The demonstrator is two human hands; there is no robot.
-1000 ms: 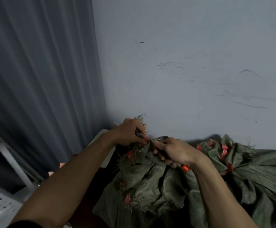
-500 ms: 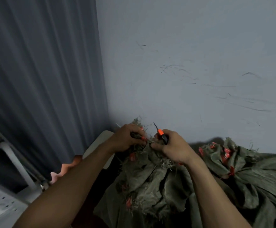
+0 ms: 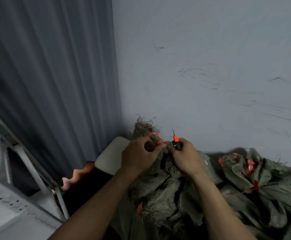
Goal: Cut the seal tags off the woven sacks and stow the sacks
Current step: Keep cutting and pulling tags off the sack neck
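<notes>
A crumpled olive-green woven sack (image 3: 165, 193) lies in front of me, its frayed neck (image 3: 142, 126) bunched upward. My left hand (image 3: 139, 156) grips that neck just below a red seal tag (image 3: 156, 137) wound around it. My right hand (image 3: 184, 158) holds a small cutter with an orange and black handle (image 3: 176, 142), its thin blade pointing up beside the tag. Another red tag (image 3: 139, 207) shows lower on the same sack.
More green sacks with red tags (image 3: 250, 168) are heaped at the right against the pale wall (image 3: 210, 66). A grey curtain (image 3: 51, 75) hangs at the left. A beige seat (image 3: 110, 155) sits behind the sack, and a white metal frame (image 3: 28, 161) stands at lower left.
Both hands have risen with the sack's neck. The cutter has turned in my right hand from lying along the sack to blade up. The red tag at the neck now shows.
</notes>
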